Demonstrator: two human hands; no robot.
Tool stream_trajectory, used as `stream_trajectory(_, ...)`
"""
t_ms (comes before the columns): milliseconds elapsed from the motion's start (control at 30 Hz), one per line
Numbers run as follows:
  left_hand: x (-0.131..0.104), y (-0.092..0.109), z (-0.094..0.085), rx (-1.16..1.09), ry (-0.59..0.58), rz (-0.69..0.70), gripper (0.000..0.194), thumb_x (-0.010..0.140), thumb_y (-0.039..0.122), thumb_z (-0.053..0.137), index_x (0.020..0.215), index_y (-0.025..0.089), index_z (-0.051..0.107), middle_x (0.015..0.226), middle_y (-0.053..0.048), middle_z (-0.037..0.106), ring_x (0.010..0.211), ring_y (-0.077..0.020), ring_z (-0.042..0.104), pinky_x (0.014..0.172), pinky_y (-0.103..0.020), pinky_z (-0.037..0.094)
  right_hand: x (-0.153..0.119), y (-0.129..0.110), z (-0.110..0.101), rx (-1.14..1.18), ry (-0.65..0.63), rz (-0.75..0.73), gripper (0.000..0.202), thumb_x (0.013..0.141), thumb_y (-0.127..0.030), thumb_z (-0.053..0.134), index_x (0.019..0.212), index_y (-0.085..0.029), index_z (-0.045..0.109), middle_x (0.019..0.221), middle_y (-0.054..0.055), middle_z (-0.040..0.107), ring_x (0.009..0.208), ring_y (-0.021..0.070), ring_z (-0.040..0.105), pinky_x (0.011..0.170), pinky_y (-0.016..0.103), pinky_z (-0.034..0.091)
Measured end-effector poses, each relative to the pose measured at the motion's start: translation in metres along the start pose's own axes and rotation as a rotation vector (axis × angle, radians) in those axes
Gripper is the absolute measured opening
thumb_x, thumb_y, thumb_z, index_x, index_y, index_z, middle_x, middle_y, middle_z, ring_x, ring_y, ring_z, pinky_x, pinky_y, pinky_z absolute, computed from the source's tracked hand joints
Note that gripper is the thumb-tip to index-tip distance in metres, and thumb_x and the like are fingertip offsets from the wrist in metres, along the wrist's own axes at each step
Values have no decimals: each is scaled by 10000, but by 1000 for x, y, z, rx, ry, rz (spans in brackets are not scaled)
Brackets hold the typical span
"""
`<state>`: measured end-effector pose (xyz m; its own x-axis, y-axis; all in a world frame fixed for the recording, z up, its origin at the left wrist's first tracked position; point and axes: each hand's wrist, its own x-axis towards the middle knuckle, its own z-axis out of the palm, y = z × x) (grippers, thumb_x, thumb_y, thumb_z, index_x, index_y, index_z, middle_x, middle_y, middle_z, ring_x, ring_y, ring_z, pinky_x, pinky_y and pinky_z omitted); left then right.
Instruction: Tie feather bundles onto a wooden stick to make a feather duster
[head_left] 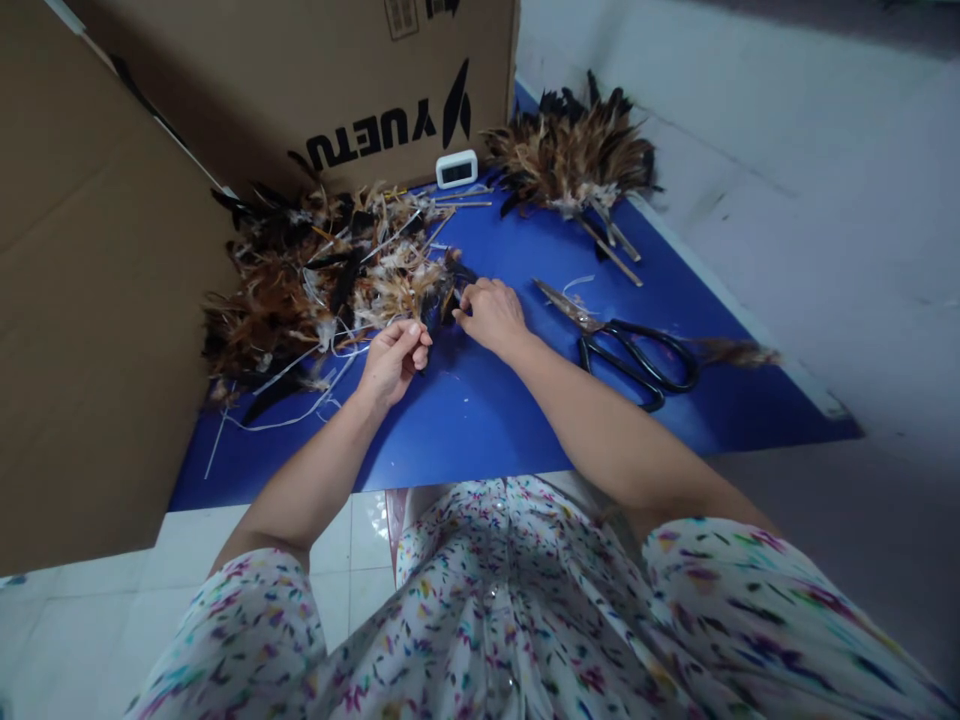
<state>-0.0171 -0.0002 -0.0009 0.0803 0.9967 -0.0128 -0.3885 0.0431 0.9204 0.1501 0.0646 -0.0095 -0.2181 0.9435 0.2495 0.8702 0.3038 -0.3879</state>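
Note:
Brown, black and white feathers (285,290) lie in a loose heap over the left half of the blue table, with white strings among them. At the heap's right edge my left hand (395,360) pinches the end of a dark feather (433,305). My right hand (491,315) is just to the right, palm down, its fingers bent at other dark feathers; whether its fingertips grip one is hidden. Scissors (600,330) with black handles lie partly open to the right of my right hand.
Bundled feather dusters (577,150) with wooden sticks lie at the back right. A small white digital clock (457,170) stands before a cardboard box (337,80). Another cardboard panel (90,300) rises at the left. A wall (825,200) borders the right side.

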Motion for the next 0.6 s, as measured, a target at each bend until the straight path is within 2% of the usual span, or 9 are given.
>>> stream_trajectory(133, 1, 0, -1, -6, -7, 7, 290, 670, 325, 844, 747, 139, 635, 630, 23, 624, 442, -26, 454, 404, -156, 353, -1, 4, -5, 34, -73, -46, 221, 833, -187, 537, 921, -143, 735, 1026, 138, 718, 977, 275, 635, 873, 393, 453)
stream_trajectory(233, 1, 0, -2, -1, 2, 7, 282, 676, 325, 839, 755, 144, 637, 633, 27, 621, 443, -23, 452, 406, -155, 355, -2, 9, -15, 138, -167, 6, 146, 757, -260, 620, 787, -184, 740, 861, 85, 728, 843, 251, 640, 793, 371, 465)
stream_trajectory(300, 1, 0, -2, -2, -1, 10, 274, 684, 318, 834, 758, 142, 637, 635, 26, 623, 442, -24, 454, 404, -155, 355, -3, 14, -20, 212, -162, 84, 157, 755, -309, 623, 757, -201, 737, 811, 69, 720, 813, 249, 635, 756, 366, 468)
stream_trajectory(433, 1, 0, -2, -7, -2, 11, 253, 711, 304, 818, 754, 137, 633, 640, 19, 625, 445, -29, 466, 408, -158, 358, -2, 17, -19, 218, -4, 175, 241, 847, -276, 524, 894, -179, 740, 918, 99, 728, 874, 256, 649, 789, 373, 476)
stream_trajectory(600, 1, 1, -1, 9, 37, -11, 232, 744, 286, 796, 744, 143, 613, 633, 26, 610, 446, -27, 459, 414, -158, 353, 0, 9, -5, 47, -14, 117, 226, 908, -274, 551, 1007, -151, 714, 1145, 164, 678, 1083, 312, 614, 947, 462, 429)
